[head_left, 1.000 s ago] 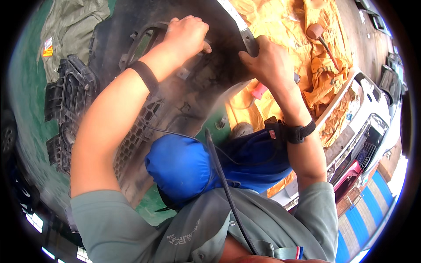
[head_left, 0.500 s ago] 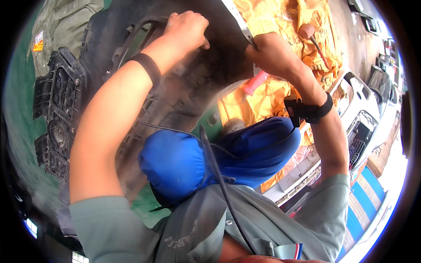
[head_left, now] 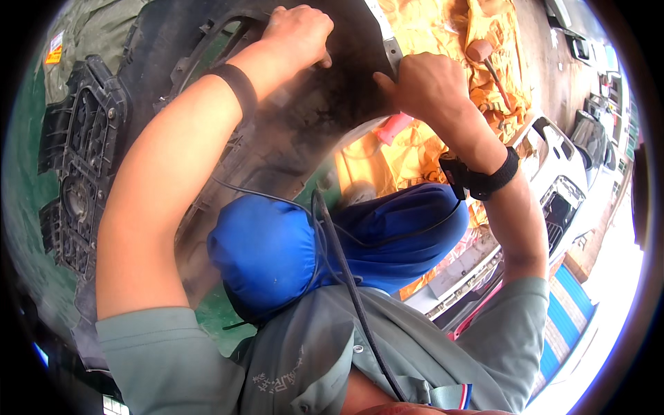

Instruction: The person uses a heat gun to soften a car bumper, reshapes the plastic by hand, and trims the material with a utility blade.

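Note:
A large dark, dusty plastic car panel lies in front of me, with an opening in its upper left. My left hand is closed on the panel beside that opening, fingers curled and thumb bent down. My right hand is curled over the panel's right edge, by a pale metal strip, its thumb reaching left; its fingertips are hidden. A pink-red tool shows just below that hand. A thin cable crosses below the panel, and my blue-clad knees are beneath my arms.
Grilled black plastic parts and an olive cloth are at left on green floor. At right lie creased orange paper, a mallet and a white bumper. Other car parts line the right side.
My view has shifted slightly, so the panel and left hand sit higher and further left. My right wrist has swung outward, and its hand has changed its hold on the panel edge.

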Action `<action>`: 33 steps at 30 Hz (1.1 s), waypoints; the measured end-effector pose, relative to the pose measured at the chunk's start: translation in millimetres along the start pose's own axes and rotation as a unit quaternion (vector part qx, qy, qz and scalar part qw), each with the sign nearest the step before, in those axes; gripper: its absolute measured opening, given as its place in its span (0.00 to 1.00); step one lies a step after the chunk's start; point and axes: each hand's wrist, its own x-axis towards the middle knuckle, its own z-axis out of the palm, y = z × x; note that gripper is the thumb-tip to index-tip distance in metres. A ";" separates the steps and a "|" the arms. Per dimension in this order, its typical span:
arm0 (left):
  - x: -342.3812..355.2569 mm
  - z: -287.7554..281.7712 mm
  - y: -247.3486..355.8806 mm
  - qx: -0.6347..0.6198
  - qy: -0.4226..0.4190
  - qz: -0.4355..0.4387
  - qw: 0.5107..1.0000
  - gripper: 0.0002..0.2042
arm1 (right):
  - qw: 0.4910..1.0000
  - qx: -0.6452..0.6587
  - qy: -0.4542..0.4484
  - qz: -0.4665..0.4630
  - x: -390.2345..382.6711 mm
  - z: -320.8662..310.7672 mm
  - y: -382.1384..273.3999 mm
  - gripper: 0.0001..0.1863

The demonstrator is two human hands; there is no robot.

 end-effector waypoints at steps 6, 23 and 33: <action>4.0 -0.9 -1.0 -0.014 -0.026 -0.010 1.000 0.16 | 0.998 0.051 0.013 -0.042 9.7 12.1 14.0 0.26; 5.7 5.9 -0.5 -0.017 0.000 -0.014 1.000 0.17 | 0.998 0.040 0.033 -0.026 40.8 1.5 9.7 0.19; 2.2 3.2 1.7 -0.039 -0.016 -0.021 0.999 0.17 | 0.950 0.268 0.058 -0.152 52.0 26.5 60.7 0.20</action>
